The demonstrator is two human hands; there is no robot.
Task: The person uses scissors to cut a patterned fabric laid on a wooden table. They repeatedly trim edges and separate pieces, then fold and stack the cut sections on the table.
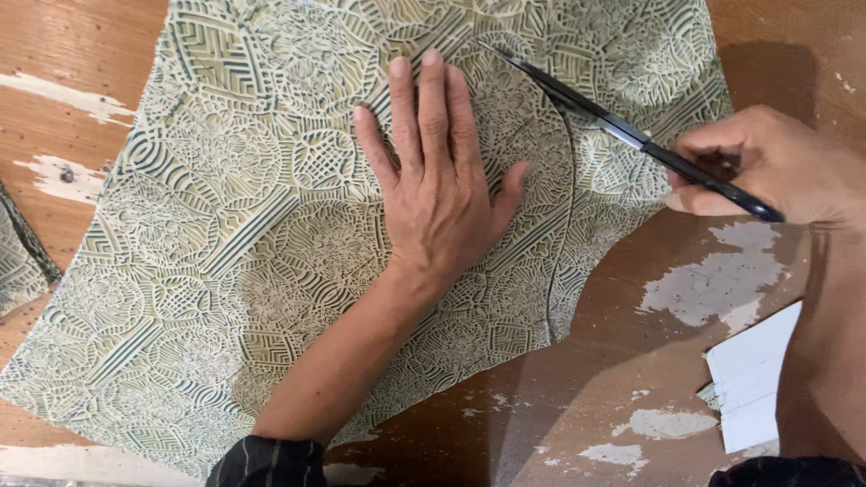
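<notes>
The green patterned fabric (244, 234) lies flat on the worn wooden table (577, 424), and a curved cut line runs down it just to the right of the left hand (437, 194), which presses on it with open, flat fingers. The right hand (767, 167) is closed around the black scissors (622, 131). Their long axis points up and left from this hand, with the blades over the top of the cut.

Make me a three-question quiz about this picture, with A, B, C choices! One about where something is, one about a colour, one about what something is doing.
1. Where is the left hand?
A. flat on the cloth
B. on the white paper
C. in the air

2. What colour is the cloth?
A. red
B. green and cream
C. black

3. How are the scissors?
A. lying alone on the table
B. held in the right hand
C. under the cloth

Answers: 1 A, the palm presses on the cloth. 2 B, its pattern shows those colours. 3 B, the right hand's fingers close round the handles.
</notes>
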